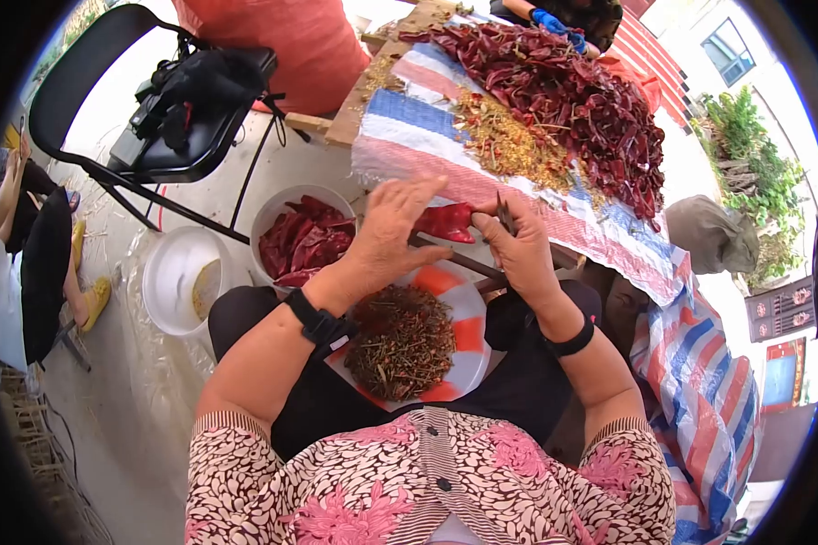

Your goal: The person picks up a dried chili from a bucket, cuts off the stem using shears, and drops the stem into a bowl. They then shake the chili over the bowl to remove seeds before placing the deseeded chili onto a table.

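Note:
Between my two hands is a red dried chili (447,222). My left hand (393,227) has its fingers spread beside the pepper's left end, palm toward it. My right hand (518,241) pinches the pepper's right end and holds a small dark tool (505,213), perhaps scissors, pointing up. Left of my left hand stands a white bowl (265,211) of dark red chilies (305,241). Below my hands, on my lap, a red-and-white container (468,338) holds a heap of stems and scraps (400,343).
A striped cloth (409,113) covers the table, bearing a chili pile (582,100) and yellow seeds (509,141). Across it shows a person's blue-gloved hand (559,25). A black chair (191,168), a white basin (168,282) and another person's arm (7,191) are leftward.

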Tool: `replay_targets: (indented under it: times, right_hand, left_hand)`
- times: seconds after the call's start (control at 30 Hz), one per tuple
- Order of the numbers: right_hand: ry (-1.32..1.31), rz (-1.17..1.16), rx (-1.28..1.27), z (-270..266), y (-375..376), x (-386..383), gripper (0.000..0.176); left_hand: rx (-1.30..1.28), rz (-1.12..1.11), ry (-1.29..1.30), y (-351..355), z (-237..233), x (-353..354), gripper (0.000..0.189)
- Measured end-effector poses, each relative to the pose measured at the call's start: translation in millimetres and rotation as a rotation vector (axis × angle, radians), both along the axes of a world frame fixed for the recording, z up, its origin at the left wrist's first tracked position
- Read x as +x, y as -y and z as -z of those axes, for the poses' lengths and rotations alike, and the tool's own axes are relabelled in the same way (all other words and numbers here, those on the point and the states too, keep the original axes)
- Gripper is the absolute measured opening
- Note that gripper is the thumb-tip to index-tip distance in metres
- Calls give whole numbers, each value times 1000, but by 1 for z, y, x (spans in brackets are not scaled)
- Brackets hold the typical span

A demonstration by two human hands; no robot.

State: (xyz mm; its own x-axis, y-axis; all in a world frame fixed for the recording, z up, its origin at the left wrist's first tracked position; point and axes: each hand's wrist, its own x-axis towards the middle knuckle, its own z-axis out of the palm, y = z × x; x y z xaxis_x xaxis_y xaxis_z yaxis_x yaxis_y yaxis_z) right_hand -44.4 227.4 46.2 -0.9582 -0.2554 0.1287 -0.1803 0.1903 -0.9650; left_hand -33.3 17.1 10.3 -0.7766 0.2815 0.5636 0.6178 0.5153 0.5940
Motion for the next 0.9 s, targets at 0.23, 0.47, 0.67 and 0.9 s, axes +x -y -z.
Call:
replay_targets:
  times: [0.23, 0.47, 0.67, 0.9]
  right_hand:
    - [151, -68, -105, 6, 11, 0, 22]
    - [120, -141, -96, 11, 7, -21, 34]
    - [142, -181, -336, 32, -2, -23, 37]
    - [189, -229, -312, 51, -8, -22, 38]
  left_hand:
    - [444, 268, 591, -2, 2, 0, 48]
    - [647, 353, 789, 1, 3, -3, 40]
    - [814, 453, 907, -2, 9, -12, 30]
    - [842, 470, 1013, -3, 13, -17, 16]
